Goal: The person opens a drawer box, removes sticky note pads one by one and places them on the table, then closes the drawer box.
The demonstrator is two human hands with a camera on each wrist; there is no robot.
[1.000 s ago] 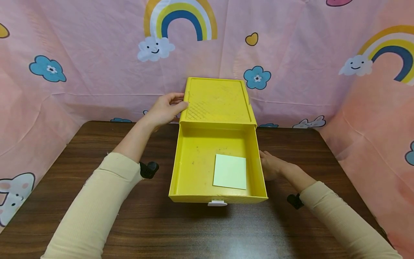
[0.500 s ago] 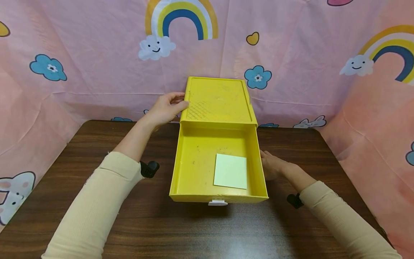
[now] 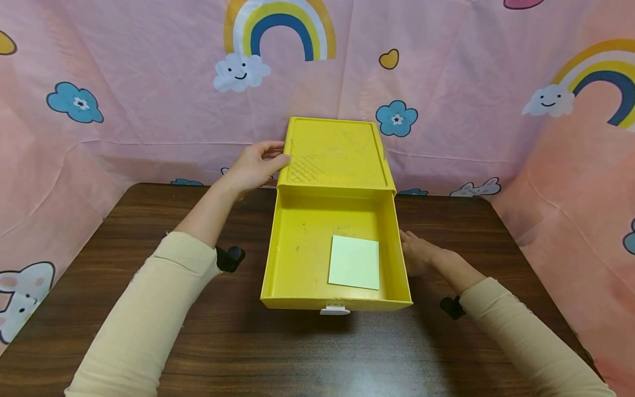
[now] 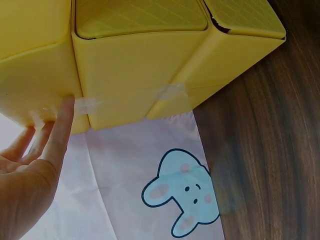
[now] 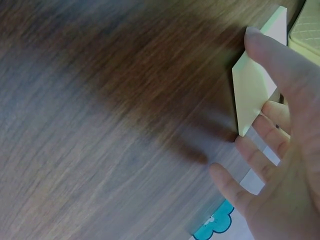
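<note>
Right wrist view first: there's a small square-looking pad, pale yellow and pale green with a whitish-pink face, in the right hand, just above or on the dark wood-grain table, can't tell which. The thumb hooks over one edge, the fingers curl in at the other, so the grip is closed down to the pad's width. The little finger sticks out free. A bit of gridded yellow plastic shows just beyond it.

From the head cam that hand is partly tucked behind the right wall of a bright yellow plastic drawer, so you can't see the pad there. The drawer is pulled well out of a yellow plastic cabinet and has a white handle on its front. A square mint-green paper note lies flat in it, toward the front right.

Left hand is on the cabinet's left side, thumb on the top edge, fingers pretty straight and spread against the wall, not wrapped round anything. Left wrist cam shows strips of clear tape across the yellow sections.

Both arms have cream sleeves, and behind it all hangs a pink cloth backdrop with rainbows, clouds and flowers.
</note>
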